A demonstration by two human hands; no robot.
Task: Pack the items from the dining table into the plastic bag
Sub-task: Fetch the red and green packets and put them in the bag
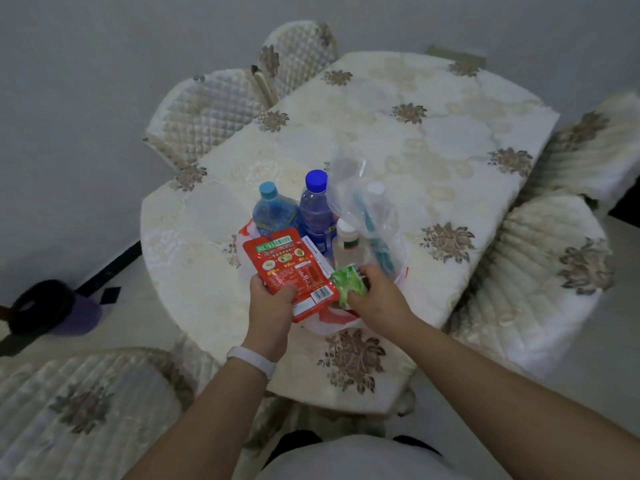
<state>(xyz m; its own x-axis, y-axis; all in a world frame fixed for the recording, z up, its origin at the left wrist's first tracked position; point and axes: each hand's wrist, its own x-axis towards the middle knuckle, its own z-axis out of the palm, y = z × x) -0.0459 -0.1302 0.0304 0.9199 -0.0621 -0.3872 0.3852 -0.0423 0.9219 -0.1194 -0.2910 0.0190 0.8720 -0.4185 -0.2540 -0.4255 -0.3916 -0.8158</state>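
Note:
My left hand (272, 301) grips a flat red sauce packet (289, 268) by its near edge, above a white and red plastic bag (332, 322) lying on the table. My right hand (375, 294) holds a small green packet (348, 284) next to it. Behind them stand a light-blue-capped bottle (273, 211), a dark-blue-capped bottle (315, 207) and a small white-capped bottle (348, 242). A clear plastic bag (367, 209) with a teal item inside rises to the right of the bottles.
The table (433, 140) wears a cream cloth with brown flowers. Padded chairs surround it: two at the far left (207, 112), two on the right (540, 271), one at the near left (76, 410). A black and purple object (52, 311) lies on the floor, left.

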